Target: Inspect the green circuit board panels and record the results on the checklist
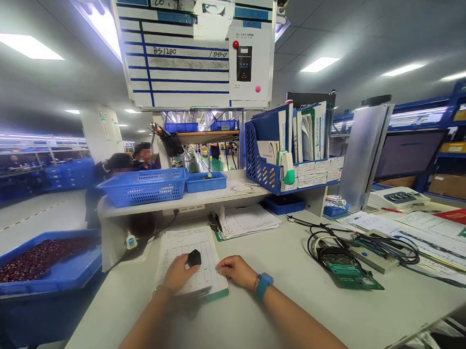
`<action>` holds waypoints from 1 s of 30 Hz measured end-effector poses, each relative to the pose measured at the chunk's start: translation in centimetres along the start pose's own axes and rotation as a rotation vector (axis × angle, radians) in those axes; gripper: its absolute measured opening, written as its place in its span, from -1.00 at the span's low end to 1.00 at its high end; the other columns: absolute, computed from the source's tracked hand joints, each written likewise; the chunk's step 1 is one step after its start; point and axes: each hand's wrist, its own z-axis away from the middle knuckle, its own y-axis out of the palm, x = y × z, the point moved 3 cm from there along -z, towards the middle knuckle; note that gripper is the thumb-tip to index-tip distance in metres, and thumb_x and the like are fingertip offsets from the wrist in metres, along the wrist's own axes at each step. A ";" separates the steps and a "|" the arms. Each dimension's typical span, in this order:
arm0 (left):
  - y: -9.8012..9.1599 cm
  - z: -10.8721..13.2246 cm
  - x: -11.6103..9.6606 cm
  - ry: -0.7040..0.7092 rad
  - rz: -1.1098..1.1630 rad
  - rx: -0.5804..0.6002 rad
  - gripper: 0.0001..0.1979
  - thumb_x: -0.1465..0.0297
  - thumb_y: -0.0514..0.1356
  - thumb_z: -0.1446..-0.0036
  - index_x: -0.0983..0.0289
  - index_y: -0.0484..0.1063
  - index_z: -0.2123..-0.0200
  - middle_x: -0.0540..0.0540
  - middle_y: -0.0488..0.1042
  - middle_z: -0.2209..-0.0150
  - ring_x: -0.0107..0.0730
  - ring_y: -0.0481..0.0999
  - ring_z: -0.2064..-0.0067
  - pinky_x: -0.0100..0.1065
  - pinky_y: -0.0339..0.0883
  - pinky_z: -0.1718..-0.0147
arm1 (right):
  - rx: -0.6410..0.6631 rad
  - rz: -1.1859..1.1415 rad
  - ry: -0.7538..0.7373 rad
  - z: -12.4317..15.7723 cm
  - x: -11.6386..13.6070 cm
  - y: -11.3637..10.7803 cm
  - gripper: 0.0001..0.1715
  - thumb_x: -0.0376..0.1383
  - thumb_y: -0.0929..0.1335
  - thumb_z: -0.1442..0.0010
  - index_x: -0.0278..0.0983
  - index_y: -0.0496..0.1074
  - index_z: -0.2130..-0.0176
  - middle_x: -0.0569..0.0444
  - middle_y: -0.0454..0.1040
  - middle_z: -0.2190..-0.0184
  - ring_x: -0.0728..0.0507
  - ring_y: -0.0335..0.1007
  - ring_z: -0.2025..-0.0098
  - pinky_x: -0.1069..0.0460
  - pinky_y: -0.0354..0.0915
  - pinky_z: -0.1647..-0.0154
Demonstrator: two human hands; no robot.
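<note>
My left hand (181,272) holds a small black block (194,258) between thumb and fingers, above a printed form (207,248) on a green-edged clipboard. At the form's right edge is my right hand (236,270), its thumb and fingertips drawn together; whatever they may hold is too small to make out. A blue watch (264,285) is on my right wrist. Below my left hand, a blurred dark strip lies across the lower part of the clipboard.
A green circuit board (349,272) with coiled black cables lies to the right. More papers (247,220) sit under the shelf (234,192), which bears blue baskets and folders. A blue tray (85,271) of dark red parts stands at the left. A person (144,157) is behind the shelf.
</note>
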 end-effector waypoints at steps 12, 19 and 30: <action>-0.1 0.1 0.0 0.001 -0.013 -0.003 -0.63 0.18 0.08 0.05 0.31 0.39 0.24 0.16 0.44 0.24 -0.17 0.36 0.15 -0.33 0.18 0.26 | -0.003 0.012 0.004 -0.2 -0.4 0.0 -0.80 -0.32 0.31 0.04 -0.33 0.51 0.40 0.11 0.42 0.58 0.02 0.19 0.55 0.12 0.11 0.51; 0.0 0.1 0.0 0.005 -0.009 0.002 -0.61 0.15 0.07 0.06 0.31 0.39 0.25 0.17 0.44 0.24 -0.16 0.37 0.15 -0.32 0.18 0.26 | -0.005 0.012 0.005 0.0 -0.2 0.0 -0.79 -0.32 0.30 0.03 -0.34 0.51 0.39 0.12 0.40 0.60 0.03 0.16 0.57 0.13 0.09 0.54; -0.1 0.1 0.0 0.008 0.000 0.002 -0.60 0.15 0.07 0.06 0.29 0.39 0.22 0.16 0.44 0.20 -0.13 0.36 0.12 -0.31 0.19 0.23 | -0.009 0.022 0.006 -0.2 -0.4 0.0 -0.80 -0.33 0.31 0.04 -0.33 0.51 0.39 0.11 0.42 0.59 0.02 0.18 0.55 0.12 0.11 0.52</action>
